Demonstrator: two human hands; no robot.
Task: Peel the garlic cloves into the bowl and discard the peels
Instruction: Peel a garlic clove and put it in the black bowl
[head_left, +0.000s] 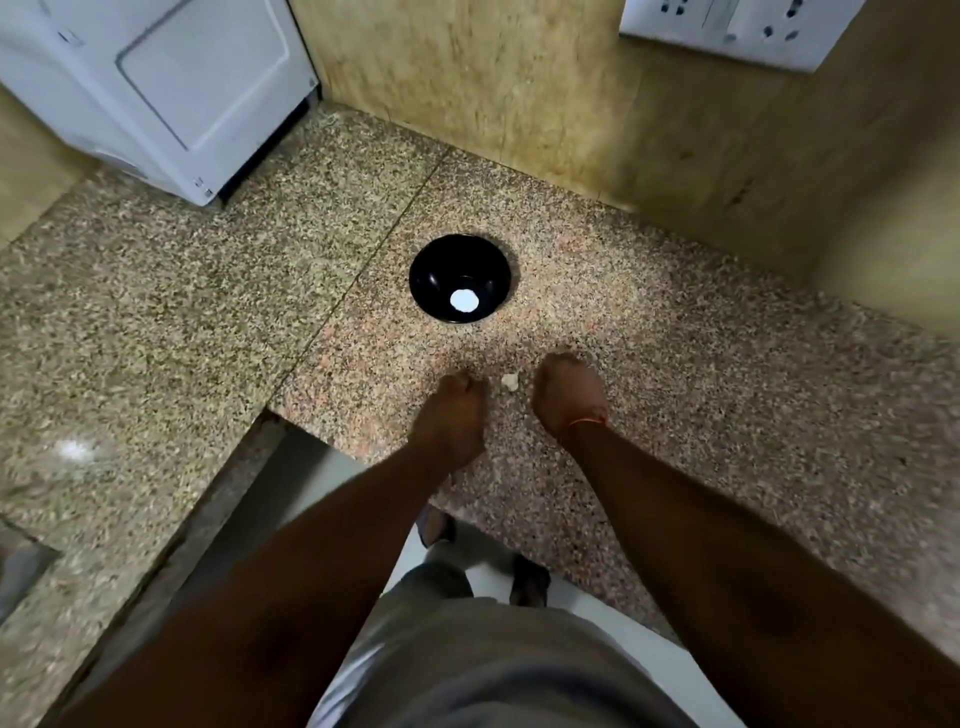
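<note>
Black bowl (460, 278) stood mid-counter (675, 364), bare granite around it, small pale garlic piece (509, 382) between curled left hand (451, 415) and right hand (569, 397), grips unclear.

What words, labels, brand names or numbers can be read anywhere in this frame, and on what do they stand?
None can be read.
White appliance: small dark marks near its top edge and lower corner, too blurred to read.
Socket plate on the wall: only holes and switches, no lettering visible.
Black bowl: the white spot inside is a glare reflection, not a label.
Granite counter: no print.
</note>
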